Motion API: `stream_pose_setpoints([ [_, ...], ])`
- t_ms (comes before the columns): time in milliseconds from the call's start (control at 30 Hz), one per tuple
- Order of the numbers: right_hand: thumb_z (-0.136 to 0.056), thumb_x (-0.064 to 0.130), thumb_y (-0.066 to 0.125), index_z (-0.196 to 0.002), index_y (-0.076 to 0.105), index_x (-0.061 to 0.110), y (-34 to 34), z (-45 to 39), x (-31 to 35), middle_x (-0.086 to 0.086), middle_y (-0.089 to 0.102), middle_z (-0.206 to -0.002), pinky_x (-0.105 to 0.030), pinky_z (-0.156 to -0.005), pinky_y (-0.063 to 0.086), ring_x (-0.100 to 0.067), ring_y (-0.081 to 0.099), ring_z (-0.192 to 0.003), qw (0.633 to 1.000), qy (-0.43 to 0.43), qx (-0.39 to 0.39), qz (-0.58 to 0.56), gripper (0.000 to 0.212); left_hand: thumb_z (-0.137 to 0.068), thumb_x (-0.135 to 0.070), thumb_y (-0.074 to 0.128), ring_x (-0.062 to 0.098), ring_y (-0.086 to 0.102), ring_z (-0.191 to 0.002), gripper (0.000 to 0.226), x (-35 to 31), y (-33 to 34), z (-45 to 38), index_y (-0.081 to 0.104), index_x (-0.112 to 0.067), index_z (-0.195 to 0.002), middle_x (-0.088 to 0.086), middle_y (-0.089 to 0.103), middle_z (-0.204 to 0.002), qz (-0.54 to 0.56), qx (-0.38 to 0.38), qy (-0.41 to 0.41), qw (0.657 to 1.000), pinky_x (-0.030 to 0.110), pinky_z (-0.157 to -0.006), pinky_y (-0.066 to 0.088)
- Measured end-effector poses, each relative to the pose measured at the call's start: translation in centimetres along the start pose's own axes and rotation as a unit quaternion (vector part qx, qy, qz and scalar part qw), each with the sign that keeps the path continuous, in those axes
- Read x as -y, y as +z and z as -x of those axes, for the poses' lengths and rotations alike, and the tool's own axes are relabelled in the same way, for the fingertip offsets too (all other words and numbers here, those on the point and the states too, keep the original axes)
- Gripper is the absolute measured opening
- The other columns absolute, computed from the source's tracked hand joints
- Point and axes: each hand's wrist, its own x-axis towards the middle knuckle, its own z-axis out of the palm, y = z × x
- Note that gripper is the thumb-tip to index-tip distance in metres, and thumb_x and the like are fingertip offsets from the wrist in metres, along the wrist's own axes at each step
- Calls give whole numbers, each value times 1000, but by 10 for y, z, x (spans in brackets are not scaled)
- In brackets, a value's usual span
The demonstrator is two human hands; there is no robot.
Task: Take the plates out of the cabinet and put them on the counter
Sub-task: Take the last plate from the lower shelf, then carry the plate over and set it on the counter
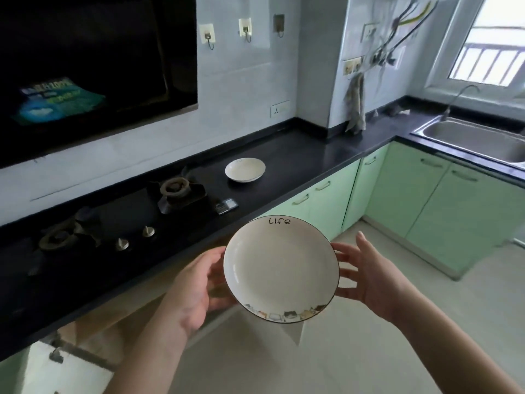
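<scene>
You hold one round plate [281,268] between both hands, above the floor and just off the counter [298,155] edge.

Your left hand [196,291] cups the plate's left rim, fingers curled beneath it; your right hand [369,277] presses the right rim with fingers spread, so both hands are gripping the plate. It is glossy cream ceramic with a thin dark rim, the word "life" printed at the far edge and a row of small cartoon figures at the near edge. Two plates show in all: beyond your fingertips, a second plate [245,169], plain white and shallow, rests on the smooth black counter. Left of it sit two gas burners and two metal knobs. Pale green cabinet doors [326,200] run below the counter.
</scene>
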Motion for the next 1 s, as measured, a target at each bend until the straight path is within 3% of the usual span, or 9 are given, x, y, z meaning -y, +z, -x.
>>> stream_pose_setpoints([
  [200,-99,58,26,-118,67,15,-57,9,16,-10,68,-116,-49,-81,57,-28,65,-103,997,-20,-68,-27,62,-98,-38,50,19,73,-89,26,-4,65,-26,76,-32,-100,1,76,-101,-47,77,6,996,39,-61,58],
  [333,-99,58,28,-118,66,14,-110,7,29,-9,68,-113,-47,-76,58,-27,65,-100,992,-26,-108,-61,61,-94,-37,55,21,73,-85,24,-1,124,-44,77,-29,-99,5,76,-97,-53,101,-8,993,42,-62,58],
  [400,-99,57,28,-118,67,13,-148,7,37,-9,68,-114,-47,-76,58,-28,65,-103,989,-31,-121,-78,61,-95,-35,55,22,72,-81,24,2,167,-56,78,-27,-99,7,75,-97,-60,110,-18,992,41,-60,57],
  [567,-100,56,27,-118,66,14,-233,10,64,-9,67,-117,-42,-73,55,-28,62,-108,982,-49,-158,-90,60,-96,-31,53,29,69,-97,26,5,268,-71,78,-26,-95,9,75,-99,-88,139,-28,986,46,-65,60],
  [733,-100,56,27,-121,64,16,-311,1,89,-4,67,-121,-42,-77,53,-26,60,-113,977,-50,-182,-97,59,-98,-26,50,30,67,-99,26,5,357,-78,74,-19,-107,15,71,-107,-77,160,-32,984,49,-67,60],
  [1000,-99,58,28,-120,65,18,-349,-53,117,-4,67,-121,-42,-76,53,-25,61,-112,979,-36,-169,-107,58,-97,-26,51,29,66,-97,27,-3,403,-121,70,-15,-113,19,67,-114,-71,155,-49,984,53,-70,61],
])
